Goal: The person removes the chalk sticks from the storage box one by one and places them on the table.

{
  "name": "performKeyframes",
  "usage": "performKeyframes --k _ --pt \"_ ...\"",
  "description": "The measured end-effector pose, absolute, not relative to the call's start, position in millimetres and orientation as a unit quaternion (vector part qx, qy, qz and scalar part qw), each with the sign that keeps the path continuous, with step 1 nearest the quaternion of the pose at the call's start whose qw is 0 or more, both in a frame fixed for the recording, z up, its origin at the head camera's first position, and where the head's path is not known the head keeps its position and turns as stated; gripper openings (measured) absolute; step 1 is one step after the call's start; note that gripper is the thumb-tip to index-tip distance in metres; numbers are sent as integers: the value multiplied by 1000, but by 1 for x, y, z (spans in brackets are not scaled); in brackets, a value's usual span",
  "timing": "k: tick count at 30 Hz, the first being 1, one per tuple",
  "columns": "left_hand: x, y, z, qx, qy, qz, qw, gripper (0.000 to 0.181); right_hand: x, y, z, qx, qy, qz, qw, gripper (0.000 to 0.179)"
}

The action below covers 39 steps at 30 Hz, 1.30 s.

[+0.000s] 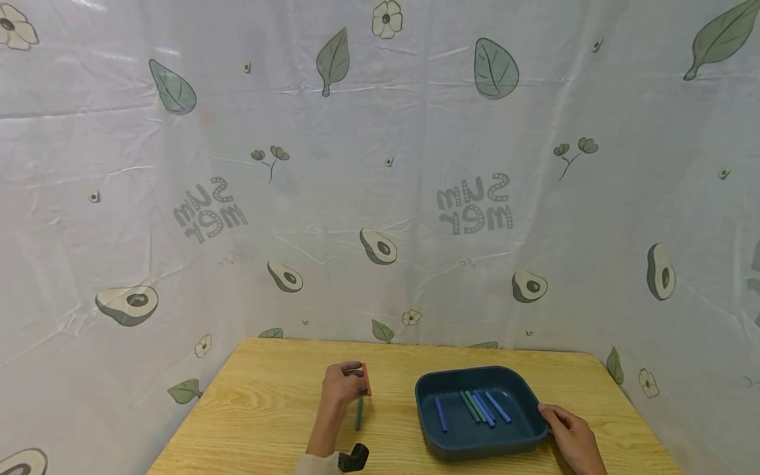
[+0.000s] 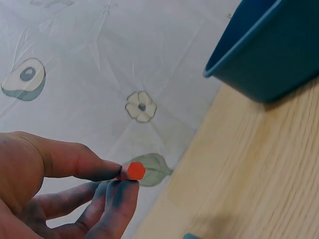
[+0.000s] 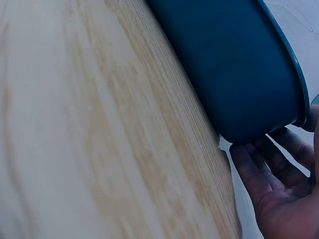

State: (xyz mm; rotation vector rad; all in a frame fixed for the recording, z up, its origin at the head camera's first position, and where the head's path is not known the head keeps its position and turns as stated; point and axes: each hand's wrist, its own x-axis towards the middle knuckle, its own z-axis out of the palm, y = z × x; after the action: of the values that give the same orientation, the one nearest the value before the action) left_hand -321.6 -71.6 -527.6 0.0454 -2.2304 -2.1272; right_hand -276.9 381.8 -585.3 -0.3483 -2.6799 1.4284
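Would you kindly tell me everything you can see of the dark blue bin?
The bin is a shallow, dark blue tub that looks like smooth plastic, roughly rectangular, with rounded corners and a thin rim. It stands upright on the wood-grained table, its top open. Blue and green sticks lie inside. The right hand grips its right end, thumb at the rim.

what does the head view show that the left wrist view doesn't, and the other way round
Only the head view: the right hand gripping the blue tray, and the blue sticks and green sticks inside it.

Only the left wrist view: the red stick end-on, its flat face visible.

Both: the left hand pinching that stick, the tray's outside, table and patterned backdrop.
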Motion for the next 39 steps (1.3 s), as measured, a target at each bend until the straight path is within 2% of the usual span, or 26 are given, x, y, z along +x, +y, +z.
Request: performKeyframes --k 20,33,39 --pt "-323 -110 -559 36 -770 -636 40 52 -278 378 -585 -123 -874 468 43 71" --pt "-329 -119 -578 48 -788 -614 1 52 -280 375 -584 -128 -873 468 54 68" --pt "-330 -117 -580 48 -811 -583 21 51 -280 374 -584 -133 -869 474 46 72"
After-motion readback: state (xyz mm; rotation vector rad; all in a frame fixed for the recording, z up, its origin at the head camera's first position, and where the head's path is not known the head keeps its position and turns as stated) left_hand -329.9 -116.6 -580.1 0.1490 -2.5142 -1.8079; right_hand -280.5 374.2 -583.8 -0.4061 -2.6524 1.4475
